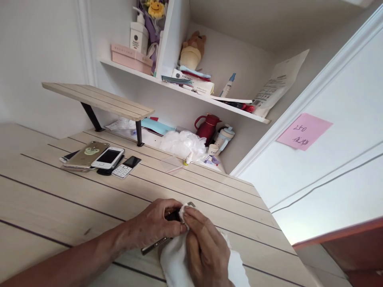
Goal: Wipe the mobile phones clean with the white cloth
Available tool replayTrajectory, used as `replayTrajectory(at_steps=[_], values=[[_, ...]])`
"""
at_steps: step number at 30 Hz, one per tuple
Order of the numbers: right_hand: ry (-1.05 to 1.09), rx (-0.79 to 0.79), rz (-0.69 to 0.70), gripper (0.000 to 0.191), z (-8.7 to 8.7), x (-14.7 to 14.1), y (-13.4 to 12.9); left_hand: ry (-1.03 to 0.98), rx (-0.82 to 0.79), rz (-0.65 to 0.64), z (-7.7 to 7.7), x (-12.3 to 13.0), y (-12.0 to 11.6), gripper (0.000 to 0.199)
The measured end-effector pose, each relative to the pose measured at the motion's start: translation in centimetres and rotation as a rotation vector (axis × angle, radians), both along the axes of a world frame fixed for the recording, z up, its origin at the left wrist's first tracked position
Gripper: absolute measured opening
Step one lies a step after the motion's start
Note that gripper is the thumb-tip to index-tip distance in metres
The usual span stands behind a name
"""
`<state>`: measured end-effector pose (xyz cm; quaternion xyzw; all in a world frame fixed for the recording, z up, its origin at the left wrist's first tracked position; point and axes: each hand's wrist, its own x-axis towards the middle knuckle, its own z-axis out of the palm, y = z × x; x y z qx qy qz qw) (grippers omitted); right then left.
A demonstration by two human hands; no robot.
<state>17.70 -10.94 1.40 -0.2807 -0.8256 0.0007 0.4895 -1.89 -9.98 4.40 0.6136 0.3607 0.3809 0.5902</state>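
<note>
On the wooden counter (66, 199), the right grip (206, 255) is closed on a bunched white cloth (175, 263) pressed against a slim dark device (157, 245), which the left grip (152, 223) pinches tightly, with a cluster of phones (101, 157) well beyond both grips.

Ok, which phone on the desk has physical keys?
The keypad phone, rightmost of the group: white buttons below a small dark screen. The white smartphone and gold-backed phone show no keypad.

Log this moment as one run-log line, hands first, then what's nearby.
Left hand: holds dark phone | Right hand: presses white cloth against it | Nearby: white smartphone, keypad phone on wooden table
</note>
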Motion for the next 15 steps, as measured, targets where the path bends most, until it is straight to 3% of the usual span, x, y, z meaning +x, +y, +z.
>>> replayTrajectory(at_steps=[5, 11, 13, 15], values=[[0.22, -0.142, -0.126, 0.034, 0.9, 0.5, 0.5, -0.039, -0.007, -0.052, 0.0, -0.2, -0.1, 0.029], [0.514, -0.681, -0.098, 0.023, 0.4, 0.3, 1.1, -0.085, -0.095, -0.108, 0.3, -0.1, -0.2, 0.035], [0.555, -0.698, -0.074, 0.022, 0.5, 0.3, 0.8, -0.088, -0.101, -0.105, 0.4, -0.1, -0.2, 0.035], [0.497, -0.575, -0.04, 0.024, 0.7, 0.4, 0.4, -0.099, -0.091, -0.107, 0.3, -0.1, -0.1, 0.034]])
